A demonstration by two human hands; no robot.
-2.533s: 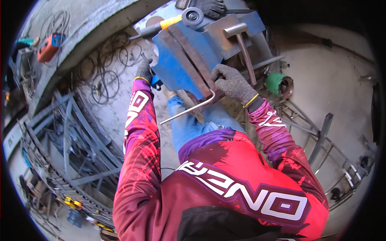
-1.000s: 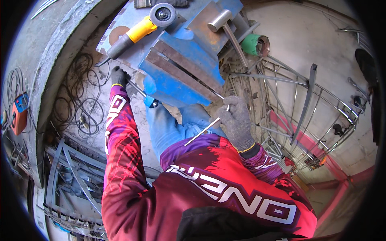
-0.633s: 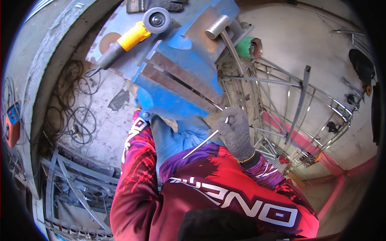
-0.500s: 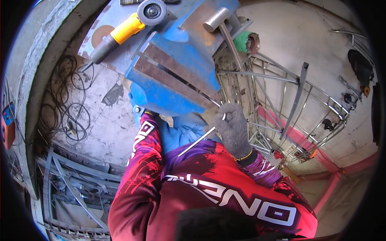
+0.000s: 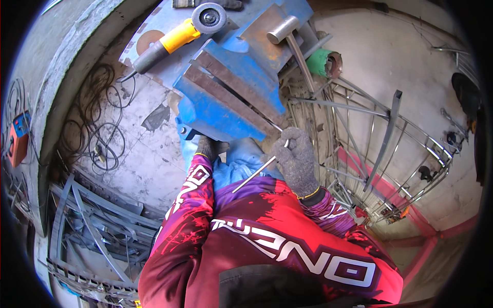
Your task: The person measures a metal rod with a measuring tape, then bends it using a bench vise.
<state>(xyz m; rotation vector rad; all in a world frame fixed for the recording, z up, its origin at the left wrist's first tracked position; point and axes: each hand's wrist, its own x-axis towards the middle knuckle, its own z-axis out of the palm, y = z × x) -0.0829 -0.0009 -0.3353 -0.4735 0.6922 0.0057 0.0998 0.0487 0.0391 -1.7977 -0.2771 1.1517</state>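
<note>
Bent rod (image 5: 254,175) in curled right hand (image 5: 298,161), free end diagonally down-left; left hand (image 5: 209,147), grip unclear

A head-worn fisheye looks steeply down on the nearby hands (image 5: 299,167).

soft bright light | floor (image 5: 154,172) lit pale | edges bowed | corners black

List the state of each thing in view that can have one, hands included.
Vise: jaws slightly apart, narrow gap between them.
Metal rod: bent, one end at the vise gap; clamping unclear.
Right hand: gloved, closed on the rod.
Left hand: gloved, partly hidden by the vise; grip unclear.
Angle grinder: unheld, disc fitted; on or off unclear.
Hammer: unheld, lying on the vise.
Green pipe: one end visibly open.
</note>
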